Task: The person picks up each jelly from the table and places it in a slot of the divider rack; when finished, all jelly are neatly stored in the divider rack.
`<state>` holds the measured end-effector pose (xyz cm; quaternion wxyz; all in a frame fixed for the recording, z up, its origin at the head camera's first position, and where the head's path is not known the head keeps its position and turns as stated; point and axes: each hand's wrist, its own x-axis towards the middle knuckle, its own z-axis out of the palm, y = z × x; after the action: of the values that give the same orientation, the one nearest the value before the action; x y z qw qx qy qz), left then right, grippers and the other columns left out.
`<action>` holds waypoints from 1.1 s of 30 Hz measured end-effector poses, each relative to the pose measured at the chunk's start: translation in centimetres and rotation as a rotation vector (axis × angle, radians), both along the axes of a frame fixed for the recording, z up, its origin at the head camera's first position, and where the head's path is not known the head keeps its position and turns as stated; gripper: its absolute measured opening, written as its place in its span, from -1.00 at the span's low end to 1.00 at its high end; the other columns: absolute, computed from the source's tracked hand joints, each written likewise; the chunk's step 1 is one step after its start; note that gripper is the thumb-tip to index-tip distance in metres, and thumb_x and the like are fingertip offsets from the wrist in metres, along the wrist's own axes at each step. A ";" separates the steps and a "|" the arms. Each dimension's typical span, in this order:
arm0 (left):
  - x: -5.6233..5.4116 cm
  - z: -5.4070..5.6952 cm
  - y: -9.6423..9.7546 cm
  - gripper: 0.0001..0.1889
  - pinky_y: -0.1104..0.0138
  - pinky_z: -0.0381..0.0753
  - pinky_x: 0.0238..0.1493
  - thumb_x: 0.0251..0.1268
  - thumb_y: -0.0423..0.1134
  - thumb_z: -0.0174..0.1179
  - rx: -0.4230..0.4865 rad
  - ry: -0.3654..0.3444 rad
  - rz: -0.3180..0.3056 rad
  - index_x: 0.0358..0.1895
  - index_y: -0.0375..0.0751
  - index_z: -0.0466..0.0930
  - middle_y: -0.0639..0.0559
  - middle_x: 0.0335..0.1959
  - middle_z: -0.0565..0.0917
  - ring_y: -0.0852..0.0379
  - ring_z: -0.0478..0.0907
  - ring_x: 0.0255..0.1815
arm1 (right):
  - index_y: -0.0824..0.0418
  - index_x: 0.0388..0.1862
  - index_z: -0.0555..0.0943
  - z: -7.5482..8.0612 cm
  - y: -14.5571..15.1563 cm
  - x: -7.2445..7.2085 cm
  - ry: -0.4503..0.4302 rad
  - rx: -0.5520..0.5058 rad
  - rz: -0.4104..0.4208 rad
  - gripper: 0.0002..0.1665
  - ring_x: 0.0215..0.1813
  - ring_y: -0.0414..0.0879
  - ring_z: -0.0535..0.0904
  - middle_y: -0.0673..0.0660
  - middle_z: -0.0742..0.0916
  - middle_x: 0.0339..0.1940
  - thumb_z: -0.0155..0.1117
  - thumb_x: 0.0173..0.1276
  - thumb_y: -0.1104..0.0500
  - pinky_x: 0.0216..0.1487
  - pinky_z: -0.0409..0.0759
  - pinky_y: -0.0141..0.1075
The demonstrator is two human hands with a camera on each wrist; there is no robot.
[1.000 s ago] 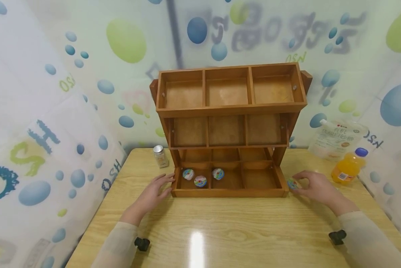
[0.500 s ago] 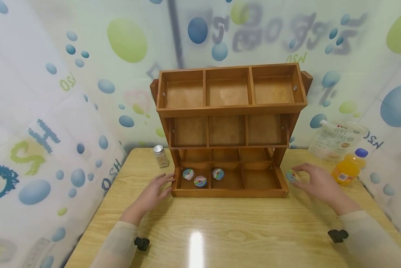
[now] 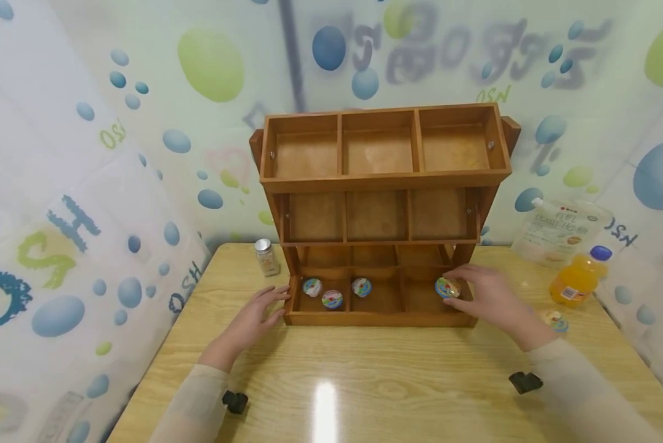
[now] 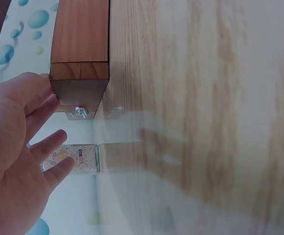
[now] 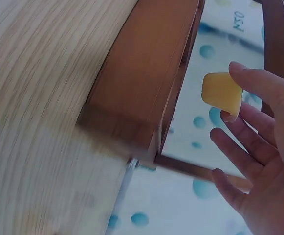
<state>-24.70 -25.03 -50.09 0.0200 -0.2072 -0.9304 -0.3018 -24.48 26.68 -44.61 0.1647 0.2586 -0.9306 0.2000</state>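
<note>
In the head view my right hand (image 3: 492,301) pinches a small jelly cup (image 3: 446,287) with a colourful lid over the rack's bottom right compartment. The right wrist view shows the cup's yellow body (image 5: 220,90) between thumb and fingertips, its other fingers spread. My left hand (image 3: 253,317) touches the left end of the wooden rack (image 3: 378,319) with fairly straight fingers. Two jelly cups, one of them pink-rimmed (image 3: 332,299), sit in the bottom left compartment. Another jelly cup (image 3: 361,287) lies in the bottom middle one.
A further jelly cup (image 3: 554,320) lies on the table (image 3: 386,381) beside the right forearm. An orange drink bottle (image 3: 578,277) and a white pouch (image 3: 562,234) stand at the right. Behind the left hand is a silver-capped jar (image 3: 267,257).
My right hand has carried the jelly cup leftward from beside the rack to over the bottom right compartment. A cup on the table has come into sight. The left hand stays put.
</note>
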 end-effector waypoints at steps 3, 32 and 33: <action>0.0 0.0 0.0 -0.60 -0.26 0.25 0.55 0.55 -0.24 0.20 -0.001 0.001 -0.001 0.36 -0.22 0.55 -0.10 0.55 0.43 -0.32 0.19 0.61 | 0.21 0.06 0.74 -0.2 -1.4 -0.3 0.001 -0.003 0.015 -0.43 -0.04 0.14 0.75 0.17 0.80 -0.01 0.70 0.08 0.06 -0.02 0.74 0.09; -0.1 0.3 0.1 -0.59 -0.26 0.26 0.55 0.56 -0.22 0.19 -0.010 -0.028 0.015 0.38 -0.17 0.55 -0.07 0.56 0.41 -0.30 0.18 0.63 | 0.11 0.07 0.76 -2.6 -9.6 -5.5 -0.225 0.040 0.210 -0.50 0.10 0.02 0.69 0.02 0.79 0.03 0.66 0.15 0.03 0.28 0.62 0.08; 0.0 0.3 0.1 -0.59 -0.27 0.25 0.55 0.56 -0.22 0.19 -0.009 -0.032 0.017 0.38 -0.17 0.55 -0.07 0.56 0.41 -0.30 0.17 0.63 | 0.09 0.07 0.76 -2.8 -9.7 -5.6 -0.237 0.050 0.200 -0.50 0.13 0.03 0.68 0.01 0.79 0.04 0.66 0.15 0.02 0.34 0.56 0.13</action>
<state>-24.75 -24.91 -49.80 0.0069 -0.1947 -0.9335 -0.3009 -30.07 16.97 -47.36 0.0265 0.3286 -0.9178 0.2213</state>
